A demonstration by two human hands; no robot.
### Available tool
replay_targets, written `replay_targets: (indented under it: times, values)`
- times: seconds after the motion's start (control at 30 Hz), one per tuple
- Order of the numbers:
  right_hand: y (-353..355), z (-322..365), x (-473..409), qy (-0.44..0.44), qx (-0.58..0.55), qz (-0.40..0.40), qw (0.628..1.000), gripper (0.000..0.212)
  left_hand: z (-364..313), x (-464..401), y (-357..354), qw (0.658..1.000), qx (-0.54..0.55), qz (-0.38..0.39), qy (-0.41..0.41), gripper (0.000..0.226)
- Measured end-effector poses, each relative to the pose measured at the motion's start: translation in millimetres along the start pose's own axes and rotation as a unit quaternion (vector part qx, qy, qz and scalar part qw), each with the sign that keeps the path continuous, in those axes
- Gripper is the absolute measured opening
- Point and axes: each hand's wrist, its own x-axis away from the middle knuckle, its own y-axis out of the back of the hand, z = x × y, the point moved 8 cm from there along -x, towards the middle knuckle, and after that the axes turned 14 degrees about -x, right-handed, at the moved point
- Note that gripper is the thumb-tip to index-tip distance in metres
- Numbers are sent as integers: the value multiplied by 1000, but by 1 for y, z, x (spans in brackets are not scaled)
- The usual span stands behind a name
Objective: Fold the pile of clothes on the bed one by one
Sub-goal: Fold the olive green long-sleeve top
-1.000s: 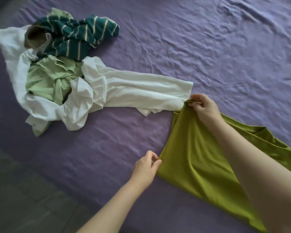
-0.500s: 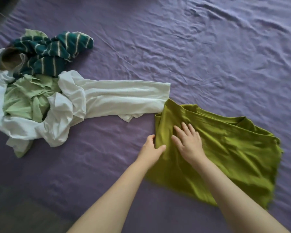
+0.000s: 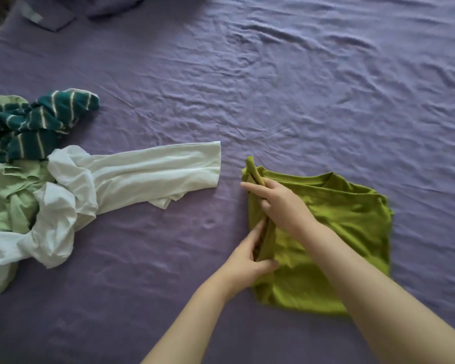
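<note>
An olive-green shirt [image 3: 334,232] lies partly folded on the purple bed sheet [image 3: 273,88], right of centre. My right hand [image 3: 276,203] grips its raised left edge near the top corner. Lower down, my left hand [image 3: 250,258] pinches the same edge, thumb on top of the cloth. The pile lies at the left: a white long-sleeved garment [image 3: 132,174] with its sleeve stretched toward the green shirt, a pale green shirt [image 3: 13,195] and a dark teal striped piece [image 3: 34,127].
A folded purple cloth with a label [image 3: 50,14] lies at the far left corner of the bed. Wrinkled sheet spreads beyond and right of the green shirt. The bed's near edge is out of view.
The green shirt has been folded narrower. My right hand went from lying flat on it to gripping its left edge, which both hands now lift. The view tilted up.
</note>
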Motion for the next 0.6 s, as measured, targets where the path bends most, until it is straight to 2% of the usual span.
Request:
replay_targets:
  times: [0.1, 0.23, 0.4, 0.53, 0.6]
  values:
    - [48, -19, 22, 1, -123, -59, 991, 54, -19, -4, -27, 999, -14, 41, -25, 87]
    - [102, -61, 56, -40, -180, -132, 974, 52, -41, -16, -76, 994, -66, 76, -52, 86]
    - [153, -137, 101, -135, -230, -227, 937, 46, -54, -36, -145, 985, -130, 93, -71, 80]
    - [166, -187, 127, -165, -251, -256, 919, 42, -50, -52, -193, 966, -227, 97, -79, 76]
    - [163, -213, 135, -212, -303, -256, 893, 43, -42, -59, -213, 963, -240, 107, -63, 78]
